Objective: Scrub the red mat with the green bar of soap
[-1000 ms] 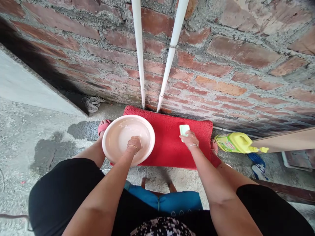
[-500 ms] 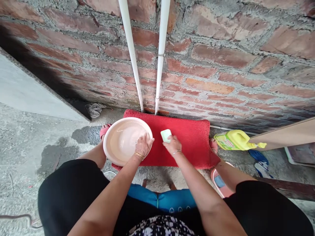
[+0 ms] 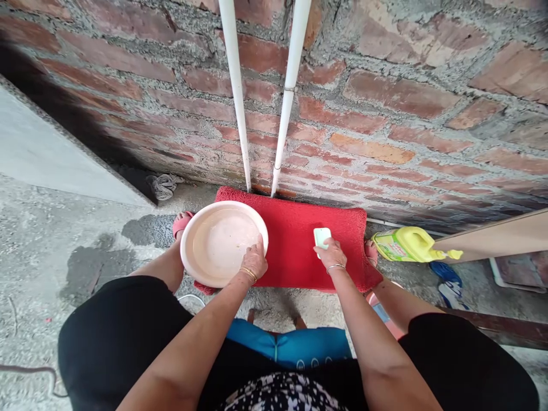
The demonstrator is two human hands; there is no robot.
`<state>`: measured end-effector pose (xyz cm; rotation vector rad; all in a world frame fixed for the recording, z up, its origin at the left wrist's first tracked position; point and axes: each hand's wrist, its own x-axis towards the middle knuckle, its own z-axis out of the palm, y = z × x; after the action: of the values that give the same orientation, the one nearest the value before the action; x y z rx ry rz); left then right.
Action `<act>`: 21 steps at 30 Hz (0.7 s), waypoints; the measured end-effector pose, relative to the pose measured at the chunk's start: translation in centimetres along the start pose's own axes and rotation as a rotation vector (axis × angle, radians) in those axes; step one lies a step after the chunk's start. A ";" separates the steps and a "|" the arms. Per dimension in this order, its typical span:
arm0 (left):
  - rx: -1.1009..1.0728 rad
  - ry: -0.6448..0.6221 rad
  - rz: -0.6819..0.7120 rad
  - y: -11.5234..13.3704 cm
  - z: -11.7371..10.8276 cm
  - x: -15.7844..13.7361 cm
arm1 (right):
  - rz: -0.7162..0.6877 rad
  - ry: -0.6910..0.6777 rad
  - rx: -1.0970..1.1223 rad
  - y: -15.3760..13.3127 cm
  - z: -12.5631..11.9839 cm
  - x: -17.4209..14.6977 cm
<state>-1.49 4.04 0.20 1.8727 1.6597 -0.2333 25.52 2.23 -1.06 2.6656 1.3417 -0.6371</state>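
Note:
My right hand [image 3: 332, 253] is closed around a small pale green and white block [image 3: 321, 236], which looks like a scrubbing brush; its underside is hidden. It rests on or just above the right part of a red, shaggy-edged mat [image 3: 295, 251]. At the mat's left end sits a pale pink basin [image 3: 187, 251] with shallow clear water [image 3: 218, 242] in it. My left hand [image 3: 256, 261] grips the basin's right rim, fingers on the inner side. The ends of some fingers are hard to make out.
A yellow detergent bottle [image 3: 405, 244] lies right of the mat, near a pink tub [image 3: 387, 317] half hidden by my leg. Two white pipes [image 3: 287, 103] run down the brick wall [image 3: 377, 114] behind. A grey rag [image 3: 162, 186] lies at the left.
My right hand has moved right across the mat with the brush. My left hand has drawn from over the water to the basin's right rim. The water looks calmer.

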 end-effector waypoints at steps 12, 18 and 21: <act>-0.024 0.001 0.013 0.1 -0.1 -0.2 | -0.346 -0.118 0.048 -11.6 5.4 -6.9; 0.060 -0.047 0.066 -0.3 -0.5 -0.5 | -0.404 -0.076 -0.092 -8.8 3.6 -4.9; 0.074 -0.062 0.095 -0.8 -0.4 -0.8 | -0.226 -0.059 -0.077 -5.6 2.1 -3.6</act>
<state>-2.49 3.57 0.70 1.9734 1.5349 -0.3138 18.58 2.38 -0.92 2.4363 1.6300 -0.6661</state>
